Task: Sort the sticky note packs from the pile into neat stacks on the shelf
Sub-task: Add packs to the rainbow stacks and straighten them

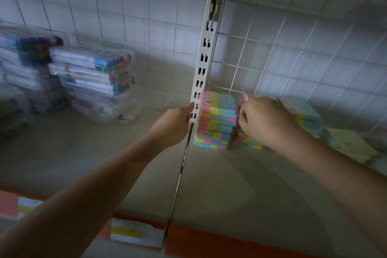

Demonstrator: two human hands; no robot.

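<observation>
A neat stack of pastel sticky note packs (217, 119) stands at the back of the shelf (261, 184), just right of the white slotted upright (202, 69). My left hand (178, 123) reaches to that stack's left side with its fingers straight; their tips are hidden behind the upright. My right hand (266, 121) is curled over a second stack (249, 141) beside the first and pinches a pack with a pink edge (245, 97) at its top. Behind my right hand stands a third stack (307, 115). Loose packs (349, 144) lie in a pile at the right.
Clear cases of coloured markers (94, 73) are stacked on the left shelf section, with more blurred cases (25, 63) further left. A wire grid backs the shelf. Orange price strips with labels (136, 234) run along the front edge.
</observation>
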